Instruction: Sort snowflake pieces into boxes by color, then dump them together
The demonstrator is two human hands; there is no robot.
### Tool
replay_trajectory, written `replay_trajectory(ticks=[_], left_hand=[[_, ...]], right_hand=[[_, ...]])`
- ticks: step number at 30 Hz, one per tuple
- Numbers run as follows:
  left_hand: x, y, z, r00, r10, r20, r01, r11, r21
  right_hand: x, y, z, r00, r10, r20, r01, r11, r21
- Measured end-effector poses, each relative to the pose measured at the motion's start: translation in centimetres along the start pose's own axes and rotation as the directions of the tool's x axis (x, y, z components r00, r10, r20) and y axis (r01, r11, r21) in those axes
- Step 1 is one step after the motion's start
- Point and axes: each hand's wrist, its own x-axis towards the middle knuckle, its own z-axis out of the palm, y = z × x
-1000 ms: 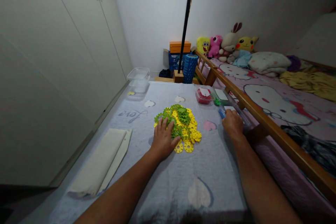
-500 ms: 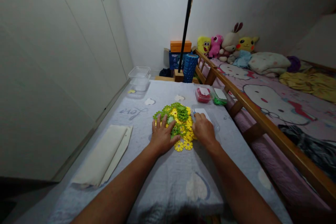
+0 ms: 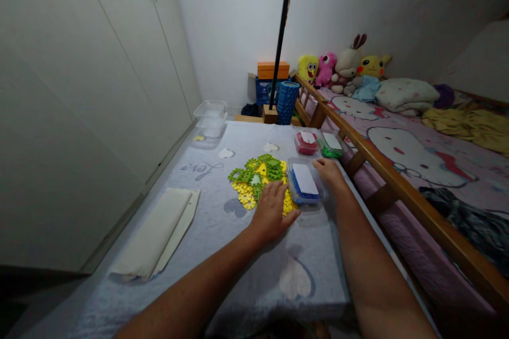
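A flat pile of yellow and green flower-shaped plastic pieces (image 3: 256, 177) lies on a pale blue blanket (image 3: 222, 254). My left hand (image 3: 273, 213) rests on the pile's near right edge, fingers spread flat. A clear lidded box of blue pieces (image 3: 305, 186) stands just right of the pile. My right hand (image 3: 331, 172) curls round the box's far right corner, gripping it.
Two small clear boxes, one with red pieces (image 3: 307, 143) and one with green pieces (image 3: 332, 146), stand behind. An empty clear container (image 3: 210, 114) sits far left. A folded white cloth (image 3: 157, 233) lies left. A wooden bed rail (image 3: 401, 183) runs along the right; a black pole (image 3: 280, 37) rises behind.
My right hand reached to the far right, then drew the box of blue pieces in beside the pile. My left hand slid right along the pile's near edge.
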Motion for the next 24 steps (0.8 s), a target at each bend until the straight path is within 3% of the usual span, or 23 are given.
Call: replay_trajectory(ticks=[3,7,9,17,24], left_hand=[[1.1,1.1,1.4,0.996,-0.088,0.032,0.093,0.975,-0.203],[2.5,1.6,2.1,0.947,-0.305,0.103,0.318,0.838,-0.443],[2.7,1.6,2.1,0.922,-0.362,0.136,0.377,0.767,-0.519],[1.4,2.1,1.6,0.899,-0.433,0.059,0.351,0.636,-0.687],[-0.5,0.7,-2.6,0.859,-0.511,-0.023,0.328,0.585,-0.742]], right_hand=[[-0.2,0.1,1.2,0.998,0.036,0.057,-0.047,0.978,0.206],[-1.1,-0.4,1.9,0.998,0.028,-0.048,-0.016,0.974,0.228],[-1.4,-0.5,1.7,0.996,0.016,-0.084,0.005,0.969,0.247],[-2.9,-3.3,0.7,0.987,-0.036,-0.158,0.091,0.928,0.360],[-4.6,-6.5,1.0,0.992,-0.103,-0.074,0.124,0.909,0.398]])
